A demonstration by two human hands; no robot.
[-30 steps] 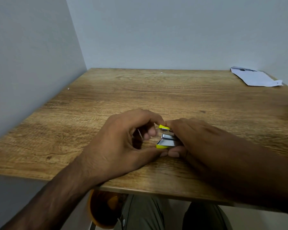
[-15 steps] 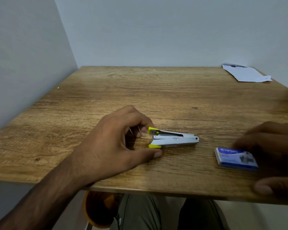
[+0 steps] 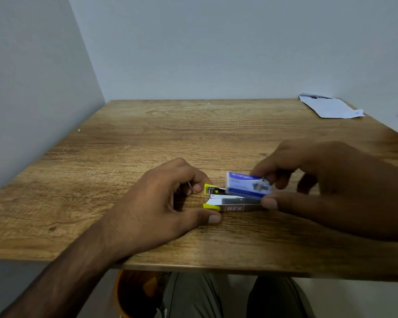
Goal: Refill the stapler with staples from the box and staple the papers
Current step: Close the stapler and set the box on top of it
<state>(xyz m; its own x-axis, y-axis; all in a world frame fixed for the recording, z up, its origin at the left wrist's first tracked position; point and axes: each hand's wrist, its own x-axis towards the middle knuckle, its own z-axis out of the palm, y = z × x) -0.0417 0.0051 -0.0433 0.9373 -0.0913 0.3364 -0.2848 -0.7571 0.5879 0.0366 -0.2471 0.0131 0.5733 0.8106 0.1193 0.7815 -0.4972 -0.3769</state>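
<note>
A small silver stapler [image 3: 225,201] with yellow ends lies on its side near the front middle of the wooden table [image 3: 193,134], its jaws apart. My left hand [image 3: 161,207] rests at its yellow end, fingers curled, pinching a thin metal piece that looks like the stapler's pusher rod [image 3: 190,186]. My right hand [image 3: 326,187] holds a blue staple box [image 3: 247,185] between thumb and fingers, just above the stapler's right half. White papers [image 3: 329,106] lie at the far right corner.
Grey walls close off the left and far sides of the table. Below the front edge I see my knees and an orange object on the floor [image 3: 129,294]. A small white speck [image 3: 79,130] lies near the left edge.
My right hand picked the blue box up from the table's right front and carried it left, over the stapler. My left hand stayed at the stapler's yellow end.
</note>
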